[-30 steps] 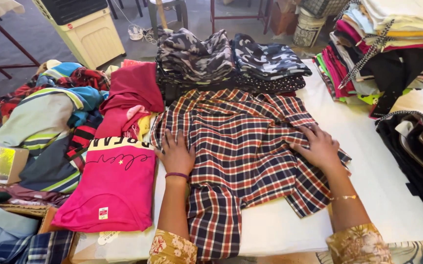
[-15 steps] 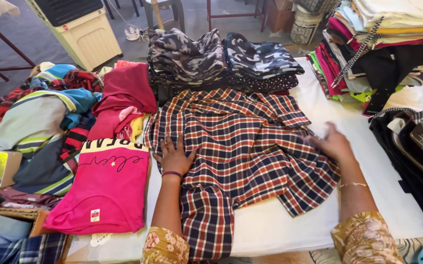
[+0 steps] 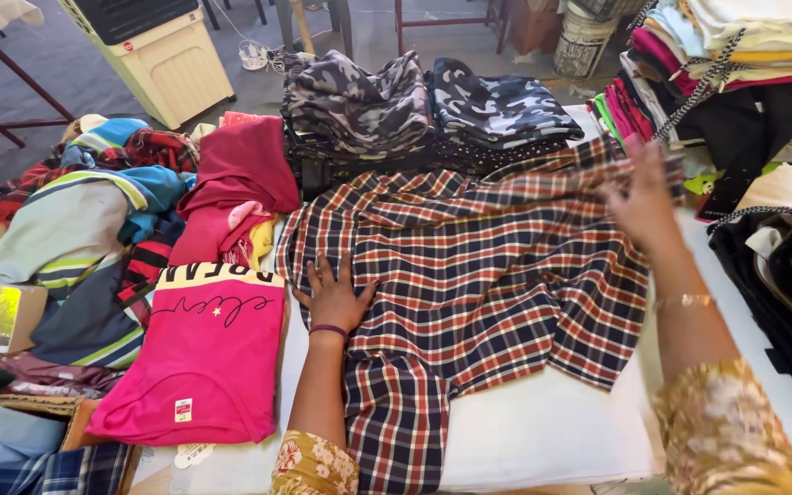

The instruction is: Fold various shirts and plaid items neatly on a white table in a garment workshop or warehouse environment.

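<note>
Nearest to us, the white padded table [image 3: 542, 440] carries a navy, red and white checked cotton shirt [image 3: 469, 275] spread flat, one sleeve hanging toward the near edge. Our left hand [image 3: 333, 295] lies open, palm down and fingers spread, on the shirt's left side, pinning it and clasping nothing. Our right hand [image 3: 643, 197], blurred, is raised over the shirt's far right edge and appears to pinch a lifted fold of the cloth; we cannot tell how firmly it is closed. Just beside the shirt on the left lies a folded pink T-shirt with a yellow band [image 3: 203, 357], and beyond it a loose heap of striped and red garments [image 3: 121, 211]. Farther off, touching the shirt's far edge, sit two folded grey camouflage garments [image 3: 432, 105]. In our judgement, the lifted fold could slip or drag crooked, since only one flat palm anchors the cloth, and it could snag the camouflage pile.
</note>
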